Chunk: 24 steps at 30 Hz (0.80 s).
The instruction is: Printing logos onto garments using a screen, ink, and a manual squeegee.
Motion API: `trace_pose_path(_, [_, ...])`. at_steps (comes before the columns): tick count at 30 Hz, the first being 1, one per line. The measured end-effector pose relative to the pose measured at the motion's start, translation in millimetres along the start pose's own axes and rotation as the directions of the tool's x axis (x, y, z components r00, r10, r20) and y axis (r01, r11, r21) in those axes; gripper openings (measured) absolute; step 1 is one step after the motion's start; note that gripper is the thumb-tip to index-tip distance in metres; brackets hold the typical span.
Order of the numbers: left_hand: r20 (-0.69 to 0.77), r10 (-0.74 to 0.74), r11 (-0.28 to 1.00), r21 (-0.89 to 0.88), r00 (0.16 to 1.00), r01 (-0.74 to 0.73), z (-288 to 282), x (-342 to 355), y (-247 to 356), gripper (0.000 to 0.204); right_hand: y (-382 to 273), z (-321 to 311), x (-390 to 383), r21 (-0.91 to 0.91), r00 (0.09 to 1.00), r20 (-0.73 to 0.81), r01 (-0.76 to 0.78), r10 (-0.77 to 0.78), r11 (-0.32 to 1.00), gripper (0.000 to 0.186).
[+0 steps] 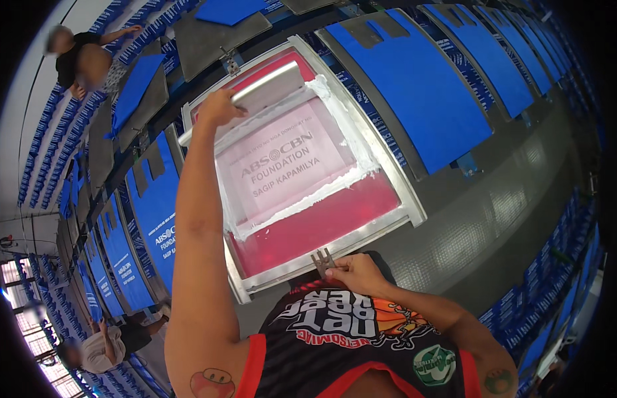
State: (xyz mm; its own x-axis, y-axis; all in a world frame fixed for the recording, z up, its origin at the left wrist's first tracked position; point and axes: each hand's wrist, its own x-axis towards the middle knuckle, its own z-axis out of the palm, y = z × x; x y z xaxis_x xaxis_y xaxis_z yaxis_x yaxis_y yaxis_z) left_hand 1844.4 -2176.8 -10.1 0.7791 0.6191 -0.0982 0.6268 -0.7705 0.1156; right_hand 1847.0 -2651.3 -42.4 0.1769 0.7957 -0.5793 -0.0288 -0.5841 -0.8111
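A silk-screen frame [298, 281] with a silver metal rim lies in front of me. Its mesh is pink-red around a pale panel [288, 192] with dark lettering, and white ink [368, 162] is smeared along the panel's edges. Across the far part of the screen rests a silver squeegee [272, 85]. My left hand [219, 109] is closed on its left end, the arm stretched over the frame's left side. At the near rim, close to my body, my right hand [358, 274] pinches a small forked metal bracket [321, 260]; part of that grip is hidden.
Blue fabric pieces [414, 93] lie on boards to the right, and printed blue pieces [132, 275] to the left. A grey tabletop [481, 225] runs along the near right. One person [89, 63] is at upper left, another [99, 345] at lower left. Blue pieces hang in rows behind.
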Motion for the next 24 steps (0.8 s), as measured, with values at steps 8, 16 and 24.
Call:
trace_pose_path(8, [-0.096, -0.102, 0.994, 0.032, 0.990, 0.105, 20.6, -42.8, 40.9, 0.043, 43.7, 9.6, 20.5, 0.060, 0.998, -0.056, 0.015, -0.012, 0.998, 0.022])
trace_pose_path(16, [-0.168, -0.074, 0.997, 0.014, 0.983, 0.077, 102.3, -212.1, 143.9, 0.023, 87.2, 22.6, 45.3, 0.016, 0.993, -0.101, 0.065, -0.063, 0.998, 0.020])
trace_pose_path(24, [0.099, -0.109, 0.991, -0.067, 0.989, 0.116, 33.1, -185.5, 143.5, 0.040, 80.0, 11.1, 49.2, 0.071, 0.996, -0.058, 0.070, -0.066, 0.995, 0.021])
